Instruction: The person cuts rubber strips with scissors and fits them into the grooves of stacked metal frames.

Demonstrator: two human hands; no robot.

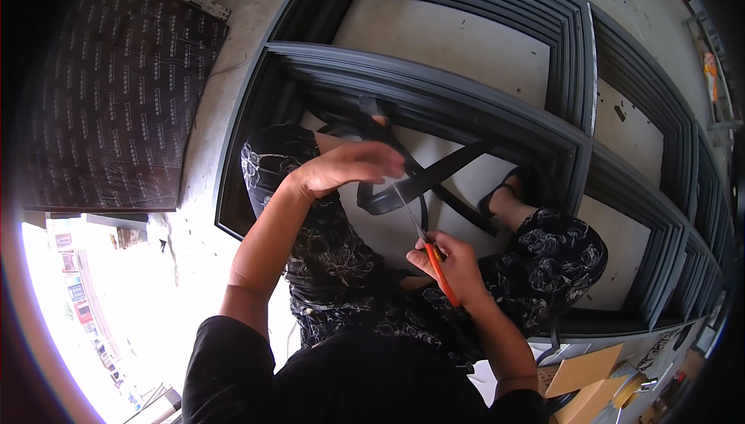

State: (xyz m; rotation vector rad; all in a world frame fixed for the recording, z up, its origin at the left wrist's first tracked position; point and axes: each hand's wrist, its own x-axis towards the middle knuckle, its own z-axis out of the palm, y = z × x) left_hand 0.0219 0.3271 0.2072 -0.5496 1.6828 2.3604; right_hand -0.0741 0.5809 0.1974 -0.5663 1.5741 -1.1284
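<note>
In my right hand (454, 269) are scissors (441, 273) with orange handles, my fingers closed around them. Their long thin metal blade points up and away, towards a flat black strip (446, 172). My left hand (357, 168) hovers above the near end of that strip, fingers stretched to the right and slightly blurred; nothing shows in it. The strip bends back in a loop between my legs, with more black bands tangled beneath it. Another dark tool or strap end with an orange spot (379, 120) lies beyond my left hand.
Stacked dark grey frames (466, 86) surround my legs, with crossbars running beyond and to the right. A dark printed sheet (116, 90) lies at left. An open cardboard box (590, 385) and a yellow roll (630, 393) are at lower right. Bright daylight comes in at lower left.
</note>
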